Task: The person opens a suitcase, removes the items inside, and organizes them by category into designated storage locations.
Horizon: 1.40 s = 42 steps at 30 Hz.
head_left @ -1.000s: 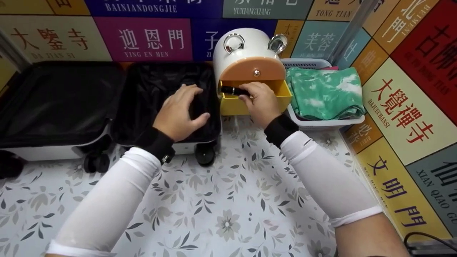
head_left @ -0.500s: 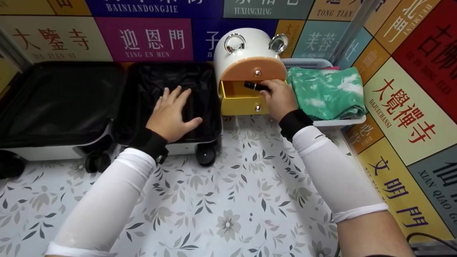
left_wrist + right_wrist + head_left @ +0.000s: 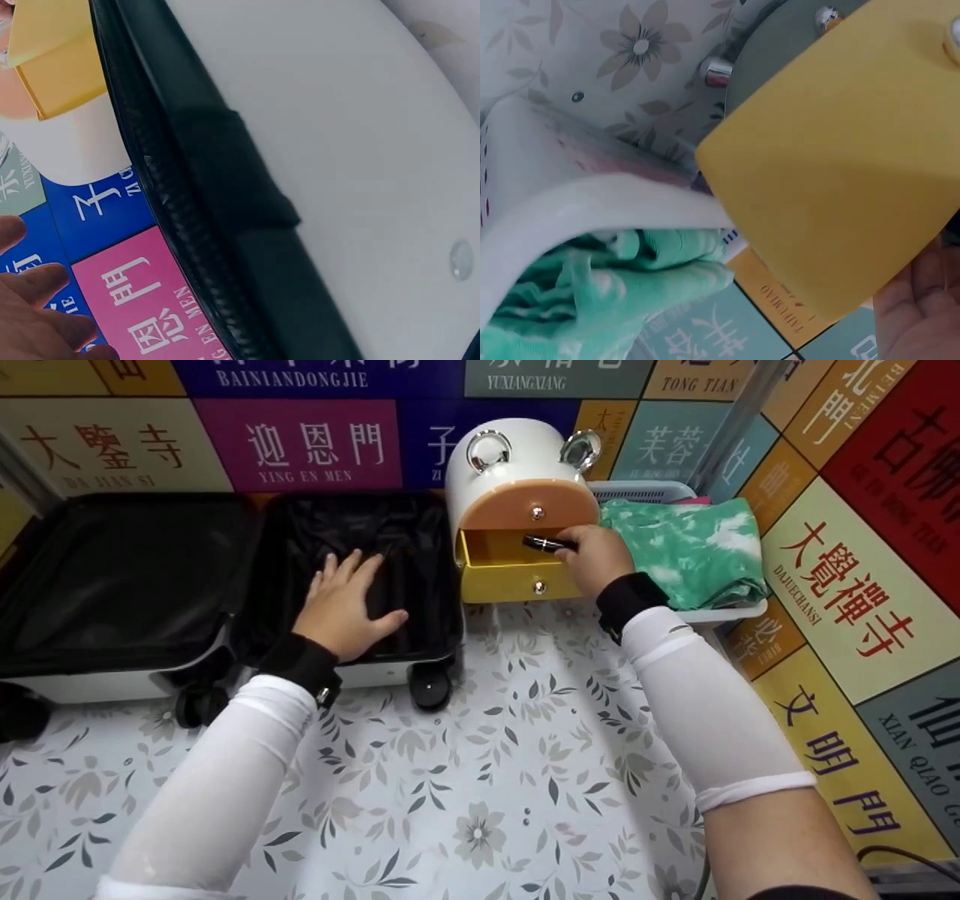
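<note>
In the head view my right hand [image 3: 600, 559] pinches a short black tube with a silver band [image 3: 546, 543] over the pulled-out yellow drawer [image 3: 499, 583]. The drawer belongs to a white animal-shaped cabinet [image 3: 510, 454] with shiny round ears and an orange upper front. My left hand [image 3: 345, 611] hovers over the right half of the open black-lined suitcase [image 3: 420, 626], fingers spread, with nothing in it. In the right wrist view the drawer's outer face [image 3: 840, 165] covers much of my right hand [image 3: 922, 307], and the tube is hidden there.
A white basket [image 3: 720, 615] with a folded green tie-dye cloth [image 3: 682, 555] stands right of the cabinet. The suitcase's other half [image 3: 127, 585] lies at the left. A printed wall [image 3: 322, 442] closes off the back. Beneath everything is a floral-patterned surface [image 3: 480, 780].
My right hand has moved right with the tube, from the drawer's left part toward its right end. The left hand has shifted left and spread its fingers over the suitcase.
</note>
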Available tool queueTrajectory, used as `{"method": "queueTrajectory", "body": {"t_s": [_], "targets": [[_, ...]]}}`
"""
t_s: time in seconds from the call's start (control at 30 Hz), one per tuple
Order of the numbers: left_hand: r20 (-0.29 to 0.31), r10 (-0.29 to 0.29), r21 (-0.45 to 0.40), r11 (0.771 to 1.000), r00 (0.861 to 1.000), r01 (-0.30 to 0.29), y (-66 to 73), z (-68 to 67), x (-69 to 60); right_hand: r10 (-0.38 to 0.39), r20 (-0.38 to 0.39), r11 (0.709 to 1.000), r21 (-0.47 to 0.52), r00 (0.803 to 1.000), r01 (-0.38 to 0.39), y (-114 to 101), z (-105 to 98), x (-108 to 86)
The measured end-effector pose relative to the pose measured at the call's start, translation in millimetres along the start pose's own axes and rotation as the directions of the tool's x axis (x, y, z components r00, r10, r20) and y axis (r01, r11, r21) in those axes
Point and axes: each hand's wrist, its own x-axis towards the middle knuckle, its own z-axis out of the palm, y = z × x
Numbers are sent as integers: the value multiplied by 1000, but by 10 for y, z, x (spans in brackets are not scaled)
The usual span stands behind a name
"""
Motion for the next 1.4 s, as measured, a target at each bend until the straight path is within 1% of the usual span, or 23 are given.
{"method": "queueTrajectory", "body": {"t_s": [0.13, 0.2, 0.37, 0.5, 0.7, 0.93, 1.4], "targets": [[-4, -9, 6, 1000, 1000, 9, -51, 8, -9, 11, 32, 999, -35, 999, -10, 5, -51, 57], [-3, -12, 8, 1000, 1000, 12, -71, 13, -6, 29, 56, 998, -50, 998, -26, 12, -75, 77], [8, -19, 10, 1000, 1000, 18, -96, 24, 1, 102, 119, 994, -62, 988, -95, 14, -120, 117], [10, -21, 18, 1000, 1000, 21, -106, 33, 4, 122, 157, 991, -76, 980, -111, 3, -144, 149], [8, -24, 29, 999, 1000, 24, -118, 38, 6, 120, 198, 989, -106, 973, -101, -2, -168, 189], [16, -32, 21, 999, 999, 31, -139, 48, -6, 108, 217, 988, -130, 970, -81, -33, -145, 229], [8, -35, 33, 999, 999, 35, -152, 58, 3, 133, 251, 987, -125, 959, -105, -38, -150, 258]]}}
